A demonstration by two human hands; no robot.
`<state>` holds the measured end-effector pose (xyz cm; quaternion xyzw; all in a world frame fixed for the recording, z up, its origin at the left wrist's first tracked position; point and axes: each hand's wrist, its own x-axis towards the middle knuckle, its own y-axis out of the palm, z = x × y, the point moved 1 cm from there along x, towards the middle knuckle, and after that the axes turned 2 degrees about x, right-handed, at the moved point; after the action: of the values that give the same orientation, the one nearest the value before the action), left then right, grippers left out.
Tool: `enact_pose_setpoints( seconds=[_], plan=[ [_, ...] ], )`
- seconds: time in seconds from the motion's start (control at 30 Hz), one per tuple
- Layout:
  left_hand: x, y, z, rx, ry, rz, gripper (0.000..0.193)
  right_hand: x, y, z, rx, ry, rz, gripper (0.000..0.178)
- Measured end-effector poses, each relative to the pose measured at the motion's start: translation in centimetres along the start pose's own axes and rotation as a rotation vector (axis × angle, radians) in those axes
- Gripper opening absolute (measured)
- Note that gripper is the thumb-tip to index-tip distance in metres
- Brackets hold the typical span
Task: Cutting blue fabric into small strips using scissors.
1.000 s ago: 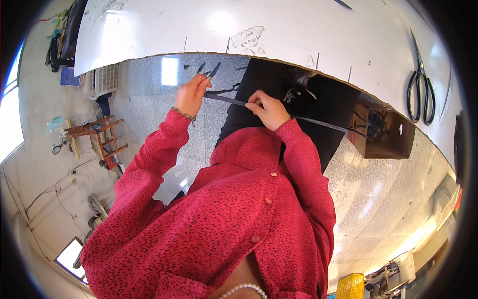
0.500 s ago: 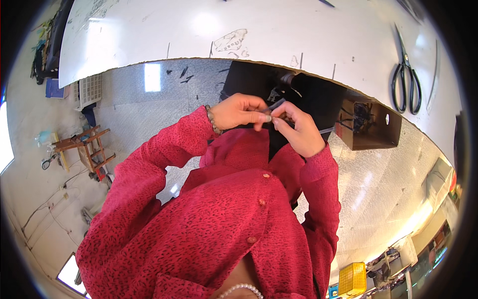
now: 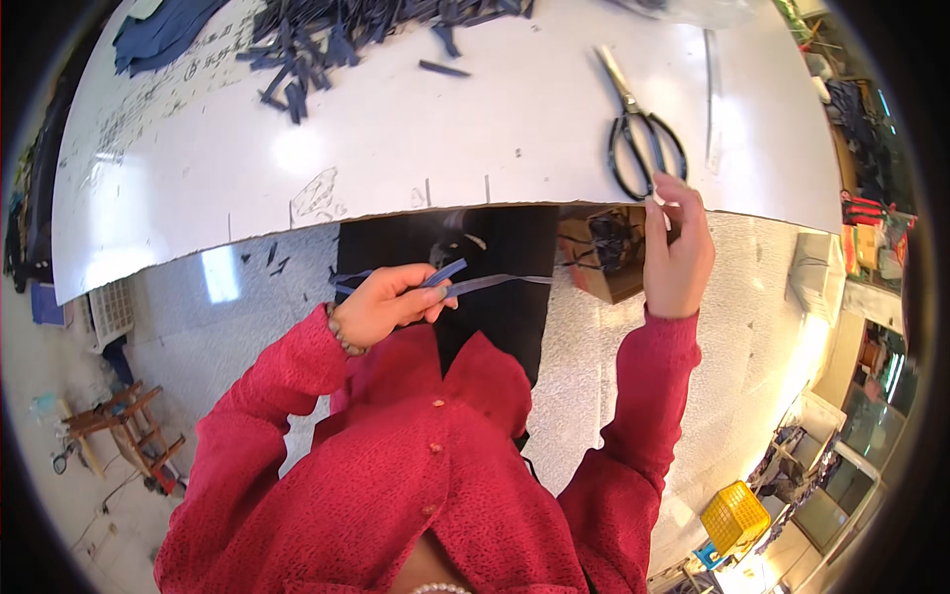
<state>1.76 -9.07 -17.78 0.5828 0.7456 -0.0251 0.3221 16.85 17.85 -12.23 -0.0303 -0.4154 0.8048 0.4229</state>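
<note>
My left hand (image 3: 391,302) is closed on a narrow blue fabric strip (image 3: 500,281); one short end sticks up past the fingers and a thinner length trails to the right over my dark lap. At the front edge of the white table, my right hand (image 3: 681,243) has thumb and fingers at the lower handle loops of black-handled scissors (image 3: 633,124). The scissors lie on the tabletop with their blades pointing away from me.
A pile of dark blue strips (image 3: 336,35) and folded blue cloth (image 3: 163,38) lie on the far part of the white table (image 3: 396,129). Beneath its edge stands a cardboard box (image 3: 604,262) with dark scraps. A wooden stool (image 3: 129,426) is at left, a yellow basket (image 3: 735,517) at lower right.
My hands have come apart. The left still holds the strip, while the right has moved away to the scissors' handles. The view has shifted, showing more of the tabletop and the strip pile.
</note>
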Motion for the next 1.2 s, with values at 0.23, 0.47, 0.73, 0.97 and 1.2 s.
enact_pose_setpoints(
  seconds=[0.23, 0.47, 0.73, 0.97, 1.2],
  plan=[
    [0.6, 1.4, -1.2, -0.007, 0.099, -0.013, 0.019, 5.0, 1.1, -3.5, -0.528, -0.127, 0.156, 0.031],
    [1.3, 1.7, -1.7, -0.104, 0.172, -0.077, 0.019, 7.6, 0.8, -2.4, -0.588, 0.044, 0.343, 0.048],
    [1.9, 2.1, -1.8, -0.096, 0.200, -0.139, 0.020, -4.8, -1.1, -0.9, 0.814, 0.266, 0.434, 0.077],
    [2.9, 2.5, -1.7, 0.040, 0.218, -0.173, 0.020, -16.9, 2.0, 3.1, 1.347, 0.899, 0.823, 0.104],
    [3.4, 3.1, -1.1, 0.114, 0.241, -0.180, 0.018, -17.0, 2.8, 2.9, 1.237, 0.717, 0.837, 0.097]
  ],
)
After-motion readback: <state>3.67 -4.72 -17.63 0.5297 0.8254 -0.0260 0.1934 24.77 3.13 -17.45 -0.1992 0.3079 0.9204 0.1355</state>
